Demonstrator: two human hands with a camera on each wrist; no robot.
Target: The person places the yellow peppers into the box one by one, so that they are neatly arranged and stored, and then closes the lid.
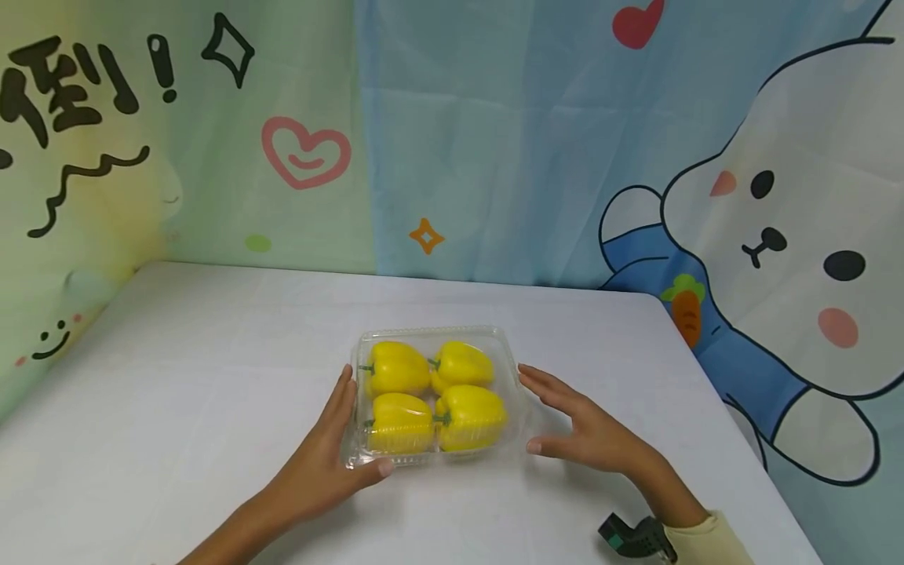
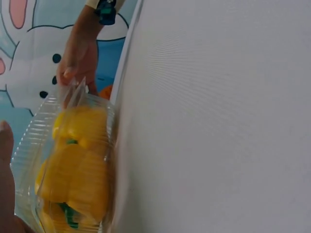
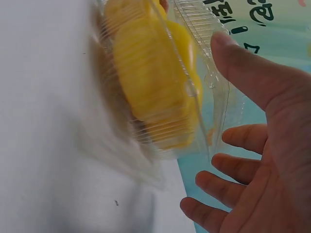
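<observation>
A clear plastic clamshell box [image 1: 424,333] holds several yellow bell peppers [image 1: 470,416] with green stems, placed in two rows. Ridged clear plastic covers the peppers; in the right wrist view the rims of lid and base stand a little apart. My left hand [image 1: 321,463] lies along the box's left side, fingers straight, thumb at the front left corner; whether it presses the plastic I cannot tell. Off the box's right side, my right hand [image 1: 586,428] is spread with nothing in its grasp, its fingertips close to the rim.
The box stands on a white table [image 1: 212,377]. A printed cloth backdrop [image 1: 487,141] hangs behind it, showing hearts, lettering and a cartoon rabbit. A dark device [image 1: 639,538] is strapped at my right wrist, by a pale yellow sleeve [image 1: 709,541].
</observation>
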